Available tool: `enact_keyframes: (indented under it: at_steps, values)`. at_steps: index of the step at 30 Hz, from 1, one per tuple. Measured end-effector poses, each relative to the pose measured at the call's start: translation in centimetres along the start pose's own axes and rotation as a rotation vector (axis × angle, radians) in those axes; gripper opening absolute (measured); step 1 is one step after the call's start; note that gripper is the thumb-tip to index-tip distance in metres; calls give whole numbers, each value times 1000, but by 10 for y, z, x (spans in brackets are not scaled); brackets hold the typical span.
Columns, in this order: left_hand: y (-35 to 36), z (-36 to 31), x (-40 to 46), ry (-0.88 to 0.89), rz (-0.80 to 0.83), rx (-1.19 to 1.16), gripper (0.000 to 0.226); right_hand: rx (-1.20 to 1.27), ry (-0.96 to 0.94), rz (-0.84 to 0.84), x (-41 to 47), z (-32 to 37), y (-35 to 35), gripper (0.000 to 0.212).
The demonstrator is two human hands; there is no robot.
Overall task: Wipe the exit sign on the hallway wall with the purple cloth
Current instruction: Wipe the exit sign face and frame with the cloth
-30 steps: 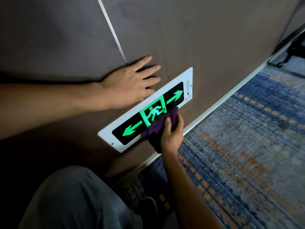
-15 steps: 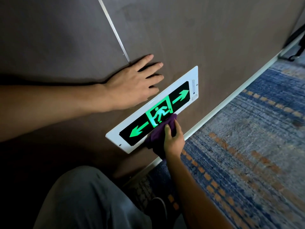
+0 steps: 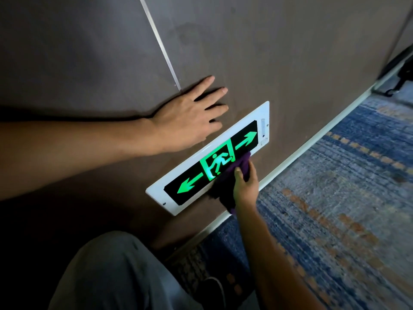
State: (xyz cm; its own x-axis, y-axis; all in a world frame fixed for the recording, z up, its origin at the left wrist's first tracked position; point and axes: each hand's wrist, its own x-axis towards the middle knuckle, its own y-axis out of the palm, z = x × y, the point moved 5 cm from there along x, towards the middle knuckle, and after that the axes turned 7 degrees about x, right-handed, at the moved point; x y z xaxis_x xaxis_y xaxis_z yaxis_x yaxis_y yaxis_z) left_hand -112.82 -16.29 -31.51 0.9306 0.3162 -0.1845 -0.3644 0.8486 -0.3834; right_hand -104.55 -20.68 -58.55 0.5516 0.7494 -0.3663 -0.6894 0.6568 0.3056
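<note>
The exit sign (image 3: 192,184) is a white-framed black panel with glowing green arrows and a running figure, set low on the brown wall. My right hand (image 3: 244,186) grips the bunched purple cloth (image 3: 225,182) and presses it against the sign's lower edge, just right of the running figure. The cloth covers part of the sign's bottom rim. My left hand (image 3: 190,117) lies flat on the wall above the sign, fingers spread.
A metal seam strip (image 3: 161,45) runs down the wall above my left hand. A white baseboard (image 3: 312,144) meets blue and orange patterned carpet (image 3: 335,209). My bent knee (image 3: 116,271) and dark shoe (image 3: 212,287) are below. A dark object (image 3: 402,74) lies at far right.
My right hand with the cloth has slid a little to the right along the sign's lower edge. The left hand stays flat on the wall.
</note>
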Motion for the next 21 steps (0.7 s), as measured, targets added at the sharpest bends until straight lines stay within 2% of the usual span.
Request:
enact_keyframes:
  at_steps: [4, 7, 10, 16, 21]
  values:
    - [0, -2, 6, -7, -3, 7, 44, -79, -14, 52, -52, -37, 16, 56]
    - [-1, -4, 10, -4, 7, 7, 41, -138, -31, 42, -61, -45, 16, 56]
    - [0, -4, 10, 7, 11, -2, 41, -120, -5, 10, -43, -36, 10, 53]
    - [4, -5, 14, -1, -5, -4, 38, -114, -73, -64, 12, 6, -4, 47]
    - [6, -3, 18, -27, -21, -26, 32, -109, -38, -92, 58, 42, -19, 41]
